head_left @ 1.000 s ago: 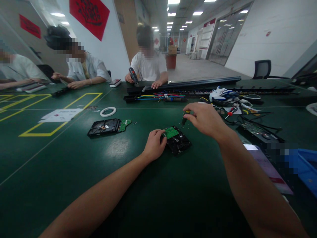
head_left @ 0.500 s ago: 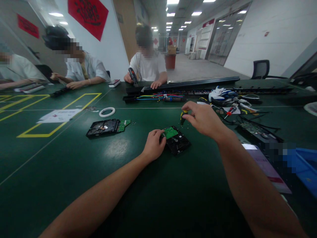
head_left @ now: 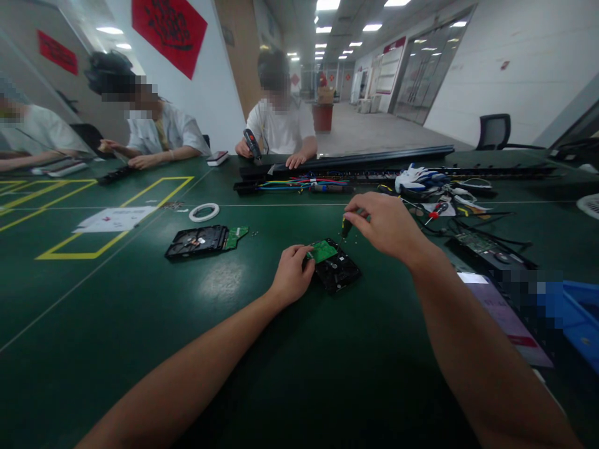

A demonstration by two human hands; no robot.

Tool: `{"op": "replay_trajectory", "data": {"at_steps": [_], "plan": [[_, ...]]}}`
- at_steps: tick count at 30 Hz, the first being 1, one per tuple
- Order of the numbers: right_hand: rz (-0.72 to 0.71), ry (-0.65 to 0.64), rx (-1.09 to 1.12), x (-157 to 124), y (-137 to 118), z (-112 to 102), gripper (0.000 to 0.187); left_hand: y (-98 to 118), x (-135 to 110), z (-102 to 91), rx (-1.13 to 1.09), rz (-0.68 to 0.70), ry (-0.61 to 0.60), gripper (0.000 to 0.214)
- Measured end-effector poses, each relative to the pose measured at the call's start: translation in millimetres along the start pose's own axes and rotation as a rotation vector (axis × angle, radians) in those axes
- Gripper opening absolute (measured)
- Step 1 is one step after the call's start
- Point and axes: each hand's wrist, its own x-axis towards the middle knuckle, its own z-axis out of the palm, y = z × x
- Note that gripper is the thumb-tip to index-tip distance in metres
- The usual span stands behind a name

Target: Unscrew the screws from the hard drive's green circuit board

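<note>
A black hard drive (head_left: 340, 272) with a green circuit board (head_left: 324, 251) on its upper face lies on the green table. Along its left edge my left hand (head_left: 294, 272) grips it, fingers curled at the corner by the board. My right hand (head_left: 381, 221) pinches a small black-and-yellow screwdriver (head_left: 345, 228) upright, its shaft reaching down to the drive's far edge beside the board. Whether the tip sits in a screw is too small to tell. Several tiny screws (head_left: 355, 236) are scattered just beyond the drive.
Left of my hands are another hard drive (head_left: 196, 242) with a green board and a white tape roll (head_left: 204, 212). To the right lie gloves (head_left: 418, 179), a red screwdriver (head_left: 438, 211), cables, a tablet-like panel (head_left: 505, 315) and a blue bin (head_left: 580, 312). Co-workers sit across the table.
My right fingers have shifted slightly on the screwdriver handle, covering more of its top. The drive and my left hand hold their place; the view has drifted slightly.
</note>
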Motion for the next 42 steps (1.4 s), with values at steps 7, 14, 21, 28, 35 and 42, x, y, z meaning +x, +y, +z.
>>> {"op": "replay_trajectory", "data": {"at_steps": [7,14,21,28,35,42], "plan": [[-0.011,0.024,-0.021,3.1,-3.8,5.0,0.007,0.9,0.1,-0.8,-0.006,-0.003,-0.006,0.034],[-0.022,0.052,-0.027,4.2,-5.8,15.1,0.008,1.2,0.4,0.8,0.018,-0.011,-0.008,0.035],[-0.015,0.039,0.012,7.5,-12.7,17.1,0.007,2.8,0.0,0.4,0.018,-0.002,0.006,0.035],[-0.037,-0.002,-0.004,8.4,-10.1,9.7,0.011,4.0,-0.1,-0.8,0.024,-0.016,-0.011,0.035],[-0.005,-0.049,-0.014,4.8,-3.0,0.1,0.023,4.6,-0.2,-1.8,0.021,-0.022,-0.016,0.035],[-0.016,-0.051,-0.002,4.5,-2.4,-1.6,0.022,4.4,0.5,-2.1,0.019,-0.022,-0.03,0.036]]}}
